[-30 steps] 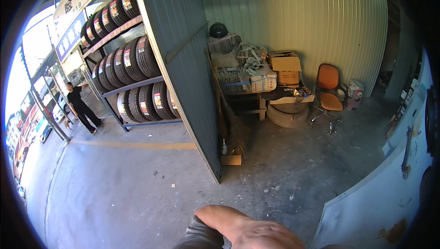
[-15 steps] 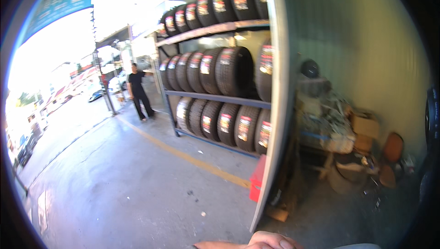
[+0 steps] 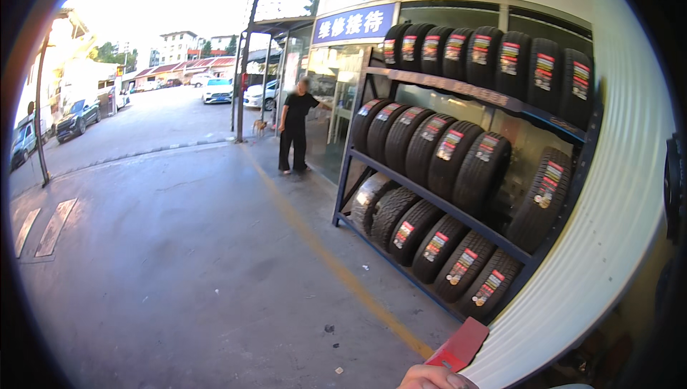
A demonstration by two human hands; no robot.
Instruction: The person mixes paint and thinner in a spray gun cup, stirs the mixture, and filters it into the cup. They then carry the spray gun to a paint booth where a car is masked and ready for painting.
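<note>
At the lower edge, right of the middle, only the top of my left hand point(image 3: 435, 377) shows. Its fingers look bent and pressed together; their undersides and anything in them are cut off by the frame. My right hand is out of sight. Just beyond the hand in the picture is a red box-like thing point(image 3: 461, 344), standing on the floor beside the end of a pale corrugated wall panel point(image 3: 608, 246). I cannot see the hand touching it.
A blue metal rack point(image 3: 436, 208) holds three rows of black tyres point(image 3: 449, 147) on the right. Farther off, a person in black point(image 3: 293, 128) stands by a glass front, near a small dog point(image 3: 259, 127). Parked cars point(image 3: 218, 91) stand outside. A yellow line point(image 3: 325, 256) crosses the concrete floor.
My view has swung right to left, bringing the tyre rack and yard into fuller view. The cluttered corner behind the panel has mostly left the picture. My left hand stays at the lower edge.
</note>
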